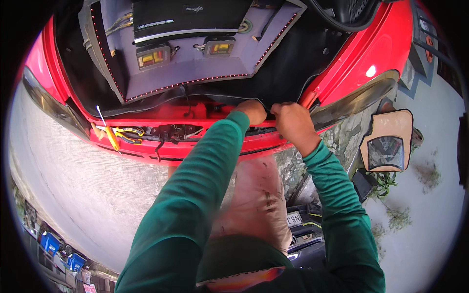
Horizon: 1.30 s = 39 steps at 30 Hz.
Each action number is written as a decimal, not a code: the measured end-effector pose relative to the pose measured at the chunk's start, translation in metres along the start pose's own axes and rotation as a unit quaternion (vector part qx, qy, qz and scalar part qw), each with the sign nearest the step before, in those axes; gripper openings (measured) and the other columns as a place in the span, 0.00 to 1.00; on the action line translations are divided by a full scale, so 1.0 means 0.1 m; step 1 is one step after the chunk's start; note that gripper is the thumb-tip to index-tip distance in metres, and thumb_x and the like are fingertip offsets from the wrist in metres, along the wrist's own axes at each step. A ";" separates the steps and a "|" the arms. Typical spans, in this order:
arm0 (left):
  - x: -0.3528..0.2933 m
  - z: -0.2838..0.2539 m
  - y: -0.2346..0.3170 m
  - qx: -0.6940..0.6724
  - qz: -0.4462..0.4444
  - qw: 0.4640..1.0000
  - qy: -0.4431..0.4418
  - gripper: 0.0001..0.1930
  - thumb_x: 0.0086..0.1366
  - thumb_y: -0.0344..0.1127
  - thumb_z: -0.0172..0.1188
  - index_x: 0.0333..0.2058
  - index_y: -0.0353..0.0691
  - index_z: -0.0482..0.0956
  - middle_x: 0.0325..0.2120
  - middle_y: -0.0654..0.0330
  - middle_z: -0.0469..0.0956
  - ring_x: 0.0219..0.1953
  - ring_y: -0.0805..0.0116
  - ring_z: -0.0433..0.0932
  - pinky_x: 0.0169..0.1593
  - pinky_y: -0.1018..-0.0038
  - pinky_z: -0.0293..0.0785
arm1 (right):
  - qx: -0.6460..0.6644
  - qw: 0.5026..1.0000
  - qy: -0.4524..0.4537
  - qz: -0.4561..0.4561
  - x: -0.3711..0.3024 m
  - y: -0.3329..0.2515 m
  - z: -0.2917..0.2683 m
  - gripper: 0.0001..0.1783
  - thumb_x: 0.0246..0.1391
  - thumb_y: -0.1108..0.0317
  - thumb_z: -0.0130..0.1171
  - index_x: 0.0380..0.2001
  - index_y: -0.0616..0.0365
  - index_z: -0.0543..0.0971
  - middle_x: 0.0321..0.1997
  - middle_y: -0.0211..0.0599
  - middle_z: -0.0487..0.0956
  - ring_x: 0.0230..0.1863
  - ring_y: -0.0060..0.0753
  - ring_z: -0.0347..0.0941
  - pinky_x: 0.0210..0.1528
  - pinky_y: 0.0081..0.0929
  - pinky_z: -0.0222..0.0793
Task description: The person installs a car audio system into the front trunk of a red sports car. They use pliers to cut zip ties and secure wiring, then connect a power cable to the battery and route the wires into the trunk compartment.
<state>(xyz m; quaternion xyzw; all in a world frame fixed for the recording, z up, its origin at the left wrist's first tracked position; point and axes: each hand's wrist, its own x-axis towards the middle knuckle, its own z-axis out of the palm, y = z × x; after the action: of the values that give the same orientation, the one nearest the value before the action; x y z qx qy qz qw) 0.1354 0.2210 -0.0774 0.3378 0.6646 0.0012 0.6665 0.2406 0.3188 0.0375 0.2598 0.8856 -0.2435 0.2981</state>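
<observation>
Pale concrete (122,190) lies beside the red car (369,63). At the car's near edge, left hand (252,112) and right hand (296,123) curl by the black liner (273,88) inside it; what their fingers (276,108) hold cannot be told.

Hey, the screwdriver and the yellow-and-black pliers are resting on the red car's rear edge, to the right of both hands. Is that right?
Not quite: the head view shows the screwdriver and yellow-and-black pliers to the left of both the left hand and right hand.
</observation>
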 end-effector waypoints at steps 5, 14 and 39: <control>0.17 0.08 -0.16 0.011 0.093 0.995 -0.042 0.19 0.72 0.41 0.58 0.52 0.36 0.88 0.56 0.41 0.83 0.60 0.45 0.82 0.62 0.58 0.78 | -0.034 0.991 0.095 -0.087 0.17 0.13 0.15 0.07 0.55 0.69 0.67 0.37 0.58 0.83 0.42 0.46 0.82 0.46 0.55 0.83 0.46 0.50 0.81; -0.04 -0.08 -0.33 -0.345 0.109 0.928 -0.087 0.11 0.73 0.31 0.65 0.50 0.35 0.89 0.46 0.59 0.89 0.49 0.68 0.85 0.60 0.70 0.80 | -0.002 0.997 -0.025 -0.077 0.59 0.36 0.10 0.08 0.53 0.70 0.66 0.38 0.55 0.84 0.46 0.45 0.80 0.51 0.55 0.82 0.51 0.49 0.80; -2.29 0.31 -2.09 -0.039 -0.016 0.902 0.430 0.37 0.61 0.52 0.78 0.58 0.32 0.76 0.48 0.40 0.83 0.56 0.42 0.81 0.57 0.53 0.79 | -0.062 0.980 -0.149 -0.113 0.71 0.10 -0.19 0.11 0.62 0.60 0.68 0.36 0.58 0.88 0.36 0.51 0.85 0.43 0.59 0.81 0.49 0.50 0.77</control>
<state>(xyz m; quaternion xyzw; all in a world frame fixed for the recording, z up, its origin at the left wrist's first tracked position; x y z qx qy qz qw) 0.0424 -0.0572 0.0280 0.2678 0.8913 0.1616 0.3281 0.1900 0.3597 0.0017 0.0996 0.8683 -0.2563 0.4128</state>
